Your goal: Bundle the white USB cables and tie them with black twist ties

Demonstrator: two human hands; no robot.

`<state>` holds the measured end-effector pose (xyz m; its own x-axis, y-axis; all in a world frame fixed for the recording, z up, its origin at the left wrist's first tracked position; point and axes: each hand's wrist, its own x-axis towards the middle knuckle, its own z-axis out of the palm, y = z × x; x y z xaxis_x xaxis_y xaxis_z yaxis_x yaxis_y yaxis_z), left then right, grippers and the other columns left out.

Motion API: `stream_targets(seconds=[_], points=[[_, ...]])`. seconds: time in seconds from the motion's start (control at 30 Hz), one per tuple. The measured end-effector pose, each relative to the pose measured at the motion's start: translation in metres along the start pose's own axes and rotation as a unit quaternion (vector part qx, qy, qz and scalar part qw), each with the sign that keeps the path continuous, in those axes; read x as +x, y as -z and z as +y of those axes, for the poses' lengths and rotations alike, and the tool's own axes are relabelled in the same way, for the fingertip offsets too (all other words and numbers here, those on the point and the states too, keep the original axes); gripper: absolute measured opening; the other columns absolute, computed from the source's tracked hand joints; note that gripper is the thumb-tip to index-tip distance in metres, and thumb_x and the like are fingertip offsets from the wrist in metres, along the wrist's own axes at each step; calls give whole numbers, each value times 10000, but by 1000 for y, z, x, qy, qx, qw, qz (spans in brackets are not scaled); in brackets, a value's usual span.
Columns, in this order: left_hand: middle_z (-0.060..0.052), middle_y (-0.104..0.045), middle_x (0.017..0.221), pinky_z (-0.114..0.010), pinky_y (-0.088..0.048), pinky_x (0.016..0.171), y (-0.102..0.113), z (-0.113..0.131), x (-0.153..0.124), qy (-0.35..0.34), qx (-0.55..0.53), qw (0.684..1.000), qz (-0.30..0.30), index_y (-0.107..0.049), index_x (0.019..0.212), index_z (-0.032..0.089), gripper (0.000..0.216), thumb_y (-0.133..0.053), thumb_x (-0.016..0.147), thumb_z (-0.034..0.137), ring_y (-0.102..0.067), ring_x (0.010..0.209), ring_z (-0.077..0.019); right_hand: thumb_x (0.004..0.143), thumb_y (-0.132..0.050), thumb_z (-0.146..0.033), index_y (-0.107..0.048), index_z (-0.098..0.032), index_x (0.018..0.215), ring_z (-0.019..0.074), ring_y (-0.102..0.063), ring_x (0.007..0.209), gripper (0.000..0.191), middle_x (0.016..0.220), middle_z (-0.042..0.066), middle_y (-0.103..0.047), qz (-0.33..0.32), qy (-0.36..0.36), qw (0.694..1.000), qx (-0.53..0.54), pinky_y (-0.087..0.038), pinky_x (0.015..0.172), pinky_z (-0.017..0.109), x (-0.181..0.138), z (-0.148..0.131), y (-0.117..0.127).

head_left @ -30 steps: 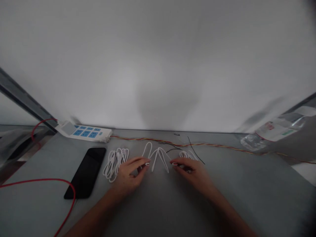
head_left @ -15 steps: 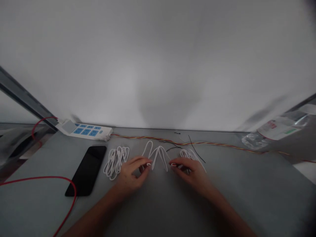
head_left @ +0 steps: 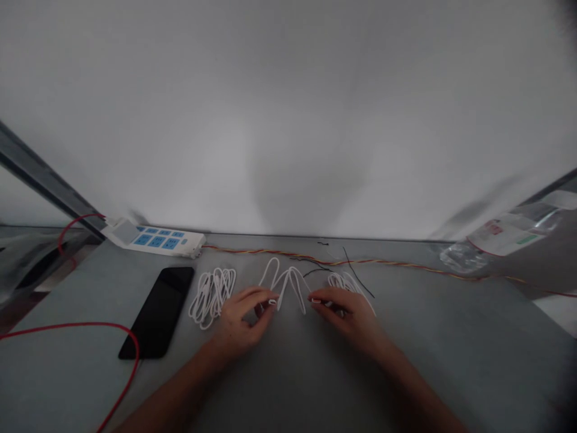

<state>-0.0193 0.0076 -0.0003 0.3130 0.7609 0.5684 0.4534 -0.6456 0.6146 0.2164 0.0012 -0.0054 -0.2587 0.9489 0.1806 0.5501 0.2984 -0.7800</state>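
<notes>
A white cable [head_left: 288,281] lies in zigzag loops on the grey table [head_left: 451,349], between my two hands. My left hand [head_left: 241,319] pinches one end of it with thumb and fingers closed. My right hand [head_left: 345,313] pinches the other end, and partly covers a small white cable bundle [head_left: 345,281] behind it. Another coiled white cable bundle [head_left: 211,291] rests just left of my left hand.
A black phone [head_left: 157,311] lies at the left, with a red wire [head_left: 90,337] curving round it. A white and blue power strip [head_left: 153,239] sits at the back left. A twisted coloured wire [head_left: 396,264] and thin black wires [head_left: 356,273] run along the back. Plastic bags [head_left: 505,237] lie right.
Both hands have drawn slightly closer together while holding the cable ends. The view shifted a little; nothing else moved.
</notes>
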Motion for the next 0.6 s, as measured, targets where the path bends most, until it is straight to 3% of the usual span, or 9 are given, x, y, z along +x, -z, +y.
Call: stream_targets(seconds=[0.27,0.6], points=[[-36,-668,777,-208,-503,593,-2,-4,-1,-29,-13,999,6,-657,948,161,164,-575,820,100,-585,572,-88,879,-538,-294,-700,-262,979,172,-674,762,193,916,33,-732,-4,40,999,-15,-532,617,266,1,4,-2],[-46,-672,786,-209,-504,594,-5,-7,-6,-26,-14,1000,5,-654,949,154,178,-589,804,74,-591,581,-91,868,-538,-276,-699,-267,968,168,-672,707,190,921,34,-731,-4,25,1000,-9,-549,602,279,0,5,-5]])
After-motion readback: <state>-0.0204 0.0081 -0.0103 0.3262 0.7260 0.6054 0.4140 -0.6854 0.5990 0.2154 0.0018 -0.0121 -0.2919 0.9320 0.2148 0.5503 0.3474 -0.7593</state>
